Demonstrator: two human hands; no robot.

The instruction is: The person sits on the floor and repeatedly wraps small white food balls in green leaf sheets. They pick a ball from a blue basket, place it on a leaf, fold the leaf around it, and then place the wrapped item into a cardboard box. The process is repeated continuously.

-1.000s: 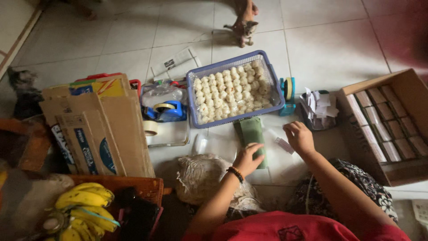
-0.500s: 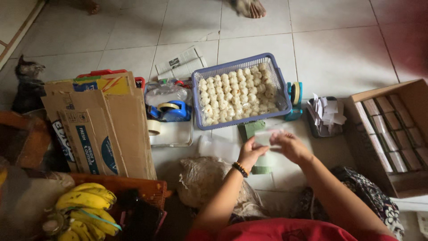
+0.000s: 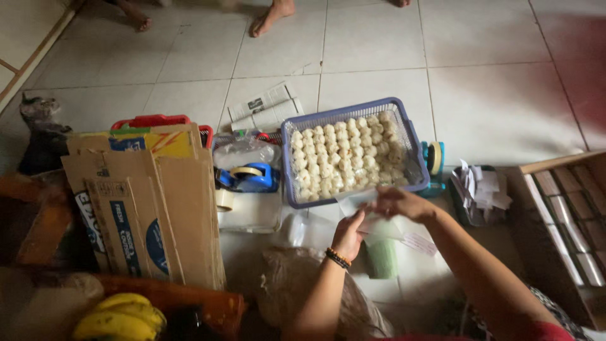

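Flattened cardboard boxes (image 3: 148, 208) and a blue tape dispenser (image 3: 249, 178) lie at left. The left hand (image 3: 349, 235) and right hand (image 3: 396, 203), fingers closed, pinch 1 clear plastic bag (image 3: 372, 218) just below the purple basket (image 3: 410, 142), full of small white dumplings (image 3: 344, 158). The bag looks empty, so filling seems undone.
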